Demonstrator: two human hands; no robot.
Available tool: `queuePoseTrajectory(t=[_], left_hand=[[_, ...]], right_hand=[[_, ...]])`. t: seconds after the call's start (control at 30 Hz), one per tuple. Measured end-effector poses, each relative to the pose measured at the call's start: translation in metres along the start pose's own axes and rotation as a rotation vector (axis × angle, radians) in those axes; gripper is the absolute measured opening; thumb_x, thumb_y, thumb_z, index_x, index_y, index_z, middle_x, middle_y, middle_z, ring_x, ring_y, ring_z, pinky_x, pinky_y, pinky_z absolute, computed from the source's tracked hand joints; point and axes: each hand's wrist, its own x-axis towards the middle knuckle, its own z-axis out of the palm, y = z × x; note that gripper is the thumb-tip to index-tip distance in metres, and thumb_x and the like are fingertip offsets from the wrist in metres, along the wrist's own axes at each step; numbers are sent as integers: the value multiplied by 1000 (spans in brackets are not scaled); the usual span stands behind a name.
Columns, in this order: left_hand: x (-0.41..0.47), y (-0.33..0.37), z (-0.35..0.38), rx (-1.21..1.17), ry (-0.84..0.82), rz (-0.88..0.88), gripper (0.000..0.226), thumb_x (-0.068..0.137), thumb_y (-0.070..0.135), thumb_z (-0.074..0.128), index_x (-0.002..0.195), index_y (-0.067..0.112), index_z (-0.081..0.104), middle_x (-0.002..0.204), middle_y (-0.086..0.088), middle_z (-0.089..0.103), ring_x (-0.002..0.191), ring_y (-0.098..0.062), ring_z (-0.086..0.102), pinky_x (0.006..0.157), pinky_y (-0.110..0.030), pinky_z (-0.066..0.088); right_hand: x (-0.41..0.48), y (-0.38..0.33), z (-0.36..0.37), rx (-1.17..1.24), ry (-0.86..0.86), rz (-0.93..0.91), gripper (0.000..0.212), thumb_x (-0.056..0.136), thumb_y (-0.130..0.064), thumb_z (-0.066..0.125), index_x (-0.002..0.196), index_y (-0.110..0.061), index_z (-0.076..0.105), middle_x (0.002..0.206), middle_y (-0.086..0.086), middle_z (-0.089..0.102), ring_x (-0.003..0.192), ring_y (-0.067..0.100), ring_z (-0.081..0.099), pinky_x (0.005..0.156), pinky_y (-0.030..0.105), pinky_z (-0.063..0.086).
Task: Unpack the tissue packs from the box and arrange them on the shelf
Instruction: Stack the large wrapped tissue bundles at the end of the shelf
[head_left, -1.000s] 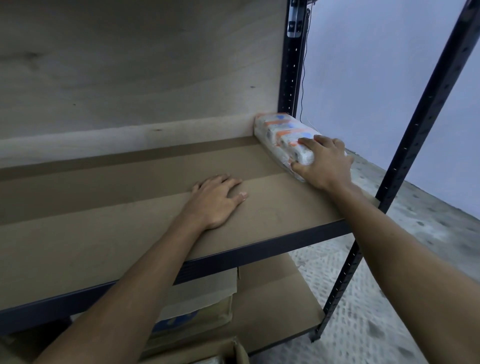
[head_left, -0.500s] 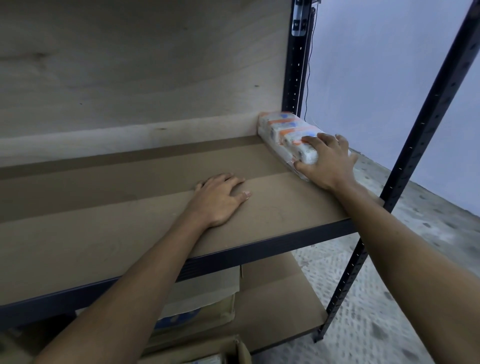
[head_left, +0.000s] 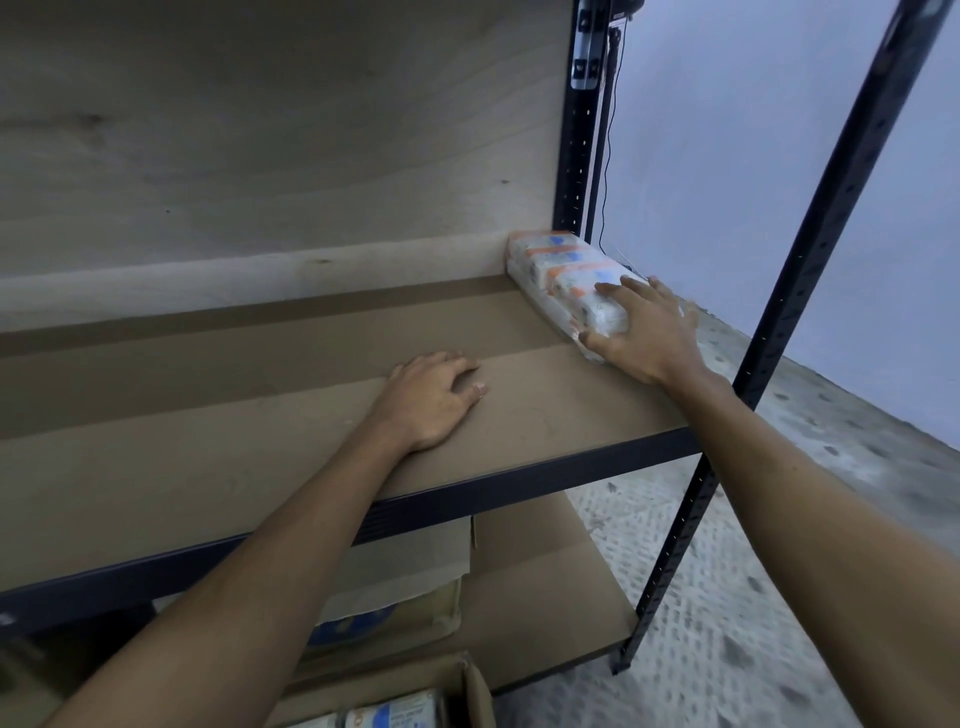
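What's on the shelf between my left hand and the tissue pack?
Nothing. In the head view, only bare shelf board lies between the left hand and the tissue pack.

The left hand (head_left: 431, 400) and right hand (head_left: 649, 332) are bare. The left forearm (head_left: 270, 561) and right forearm (head_left: 831, 519) are bare too, uncovered all the way to the edges of the view. A short-trimmed thumbnail (head_left: 480, 387) shows on the left hand.

The pack (head_left: 563, 273) is white with orange bands and blue marks. The shelf (head_left: 208, 467) is brown, its posts (head_left: 802, 260) black with rows of small holes. The wall (head_left: 727, 156) is pale blue, the floor (head_left: 753, 597) speckled grey.
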Motion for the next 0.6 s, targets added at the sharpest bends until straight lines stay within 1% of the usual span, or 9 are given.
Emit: queuePoseTrajectory(t=[0.1, 0.23, 0.33, 0.43, 0.5, 0.6], left_hand=[[-9, 1, -3, -69, 1, 24, 43, 97, 42, 47, 136, 24, 51, 148, -1, 44, 137, -20, 37, 113, -37, 26], [-28, 5, -8, -140, 10, 73, 39, 95, 38, 51, 131, 23, 56, 143, 2, 50, 133, -17, 42, 112, -37, 29], [-48, 7, -13, -155, -11, 106, 39, 96, 38, 51, 131, 21, 57, 141, 2, 51, 132, -17, 43, 113, -36, 29], [-71, 5, -20, -164, -35, 120, 41, 96, 39, 51, 132, 21, 56, 142, 1, 50, 131, -17, 43, 113, -37, 29], [-89, 2, -24, -173, -42, 121, 41, 96, 40, 51, 133, 22, 55, 143, 2, 49, 132, -17, 42, 113, -37, 29], [-120, -2, -33, -192, -37, 116, 41, 96, 40, 50, 135, 26, 53, 145, 5, 46, 135, -13, 39, 114, -39, 28]], right_hand=[[-8, -2, -7, 18, -39, -4, 66, 83, -53, 61, 143, -33, 41, 157, 1, 28, 148, 23, 11, 115, 59, 7], [-20, -7, -20, 78, -90, -6, 65, 85, -39, 62, 145, -29, 40, 158, 6, 26, 148, 26, 11, 117, 48, 14], [-33, -13, -28, 89, -132, 4, 65, 87, -37, 62, 146, -27, 38, 159, 6, 24, 148, 25, 10, 118, 46, 16], [-50, -21, -35, 84, -164, -3, 62, 88, -35, 61, 145, -26, 40, 157, 6, 26, 147, 25, 17, 117, 45, 20], [-63, -30, -39, 114, -178, -6, 59, 88, -32, 61, 144, -26, 42, 155, 5, 33, 144, 24, 23, 116, 43, 24], [-89, -50, -43, 155, -184, -13, 56, 88, -30, 60, 142, -24, 46, 147, 5, 45, 136, 25, 37, 108, 38, 32]])
